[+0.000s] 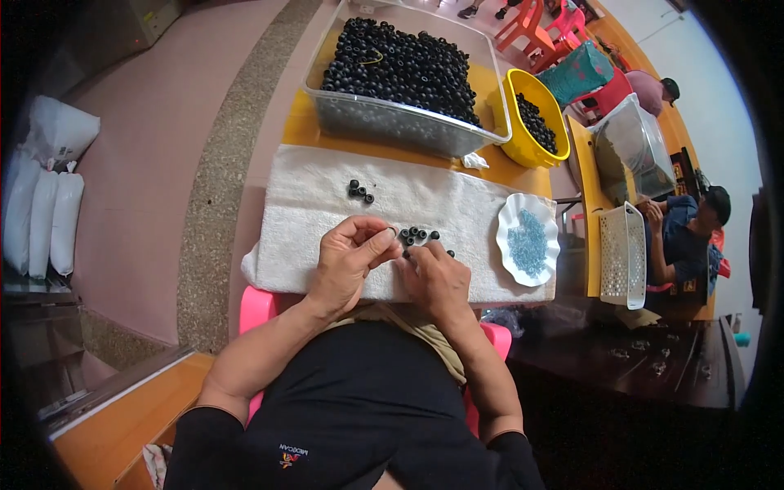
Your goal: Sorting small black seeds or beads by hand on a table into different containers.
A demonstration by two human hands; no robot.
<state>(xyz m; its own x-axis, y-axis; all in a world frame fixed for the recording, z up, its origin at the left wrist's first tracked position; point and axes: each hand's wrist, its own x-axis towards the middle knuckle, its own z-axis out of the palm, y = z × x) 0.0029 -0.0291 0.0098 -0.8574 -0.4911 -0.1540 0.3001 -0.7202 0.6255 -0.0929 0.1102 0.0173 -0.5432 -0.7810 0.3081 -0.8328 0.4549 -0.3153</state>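
Observation:
Thumb and forefinger of my left hand (349, 260) pinch a small ring (394, 231), seen only in part, just above the white towel (302, 184). My right hand (441, 282) is beside it with curled fingers, its tips down among a loose cluster of small black ring-shaped parts (412, 233). Whatever those fingertips grip is hidden. Another little group of black parts (361, 193) lies farther off on the towel, left of the cluster. To the right, a white scalloped plate (508, 260) holds many small clear-bluish pieces (527, 245).
Beyond the towel stands a big clear plastic bin (392, 122) full of black parts, with a yellow basin (510, 147) of more at its right. A white perforated basket (623, 269) and a seated person (690, 237) are farther right. White sacks (53, 220) stand at left.

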